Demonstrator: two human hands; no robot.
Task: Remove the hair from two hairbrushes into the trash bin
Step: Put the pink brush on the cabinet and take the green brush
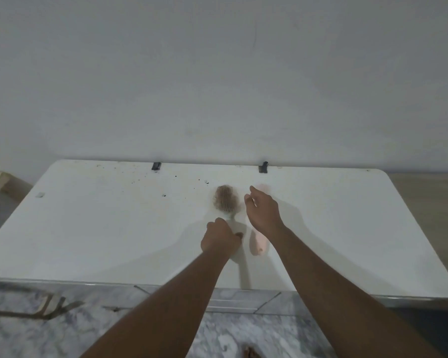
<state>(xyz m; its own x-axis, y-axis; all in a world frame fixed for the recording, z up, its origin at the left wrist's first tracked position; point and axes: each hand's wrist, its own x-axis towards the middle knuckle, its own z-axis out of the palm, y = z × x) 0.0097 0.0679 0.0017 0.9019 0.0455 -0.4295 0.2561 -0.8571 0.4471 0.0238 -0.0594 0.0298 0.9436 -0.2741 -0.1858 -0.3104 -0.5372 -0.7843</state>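
A pale hairbrush (226, 202) lies on the white table (88, 228), its head matted with brownish hair. My left hand (220, 239) is closed around its handle near the table's middle. Just to the right lies a pink hairbrush (258, 244); only its handle and the far tip of its head show. My right hand (263, 211) hovers above the pink brush with the fingers loosely apart, holding nothing, and hides most of that brush's head. No trash bin appears in view.
The table stands against a plain white wall (217, 73). Two dark clips (156, 166) (263, 167) sit at its far edge, and dark specks (163, 195) dot the far left surface. Marble floor (62, 332) lies below the near edge.
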